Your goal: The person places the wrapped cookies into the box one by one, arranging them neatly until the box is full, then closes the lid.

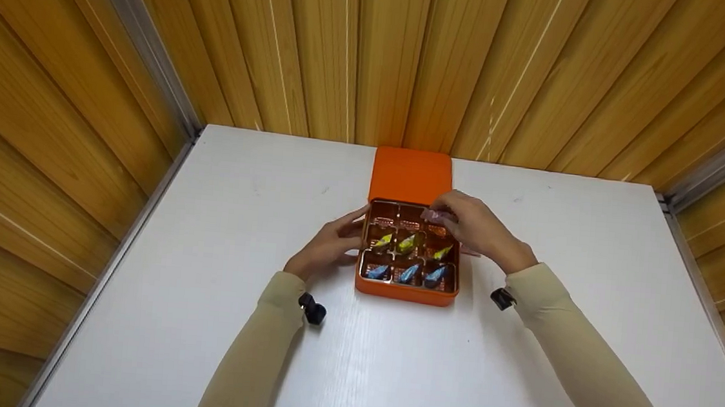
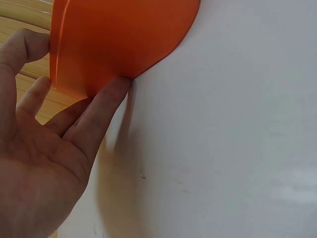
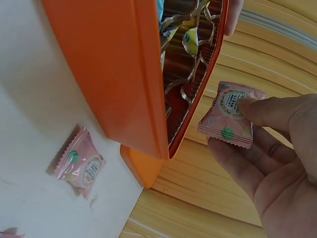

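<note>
An orange tin box [image 1: 404, 292] with a divided brown insert sits on the table. Blue-wrapped candies [image 1: 409, 274] fill its front row and yellow-wrapped candies [image 1: 406, 243] its middle row; the back row shows bare compartments. Above the back right compartment, my right hand [image 1: 474, 225] pinches a pink-wrapped candy [image 3: 232, 114] between thumb and fingers. My left hand [image 1: 331, 245] rests against the box's left side with fairly straight fingers, its fingertips [image 2: 119, 85] touching the orange wall. Another pink-wrapped candy [image 3: 81, 162] lies beside the box's right side, partly hidden by my right hand in the head view.
Behind the box lies an orange lid [image 1: 411, 175], near the table's back edge. The white table [image 1: 259, 195] is bordered by wood-patterned panels [image 1: 387, 56] at the back and sides. In the right wrist view, a pink wrapper's edge [image 3: 11, 233] shows at the lower left corner.
</note>
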Available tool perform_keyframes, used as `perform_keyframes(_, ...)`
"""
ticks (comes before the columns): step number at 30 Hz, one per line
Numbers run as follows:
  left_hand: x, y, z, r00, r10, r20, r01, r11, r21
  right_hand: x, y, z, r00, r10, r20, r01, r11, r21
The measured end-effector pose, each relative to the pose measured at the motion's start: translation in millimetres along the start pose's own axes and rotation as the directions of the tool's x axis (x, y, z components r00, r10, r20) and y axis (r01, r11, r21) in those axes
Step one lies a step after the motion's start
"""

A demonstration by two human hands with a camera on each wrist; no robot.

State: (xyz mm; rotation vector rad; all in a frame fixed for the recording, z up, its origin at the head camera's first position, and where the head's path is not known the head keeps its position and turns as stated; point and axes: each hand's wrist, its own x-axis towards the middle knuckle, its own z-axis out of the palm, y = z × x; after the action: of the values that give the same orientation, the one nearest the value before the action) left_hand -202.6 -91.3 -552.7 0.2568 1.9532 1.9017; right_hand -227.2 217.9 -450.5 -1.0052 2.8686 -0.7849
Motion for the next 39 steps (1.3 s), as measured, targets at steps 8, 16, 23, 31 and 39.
perform_keyframes(8, 0.0, -0.7, -0.7, 1.0, 0.011, 0.007, -0.011, 1.0, -0.004, 15.1, -7.2, 2.1, 0.999, 0.007, 0.034, -0.008, 1.0, 0.017)
perform_keyframes(16, -0.4, 0.7, 0.6, 1.0, -0.006, -0.006, 0.006, 1.0, -0.004, 27.1, -11.6, 4.8, 0.999, -0.008, 0.051, 0.006, 0.999, 0.037)
perform_keyframes(23, -1.3, 3.7, 1.7, 0.999, -0.031, -0.019, 0.031, 1.0, 0.002, 34.9, -17.4, 6.9, 0.996, -0.004, 0.084, 0.002, 1.0, 0.021)
perform_keyframes(31, -1.2, 2.9, 0.6, 1.0, -0.023, -0.003, 0.023, 0.999, -0.024, 44.9, -22.8, 12.5, 0.994, -0.042, 0.097, 0.039, 0.999, 0.034)
perform_keyframes(39, -0.3, 0.8, -0.6, 1.0, -0.019, -0.004, 0.018, 1.0, -0.02, 56.0, -26.1, 18.1, 0.987, -0.1, 0.122, 0.095, 0.994, 0.052)
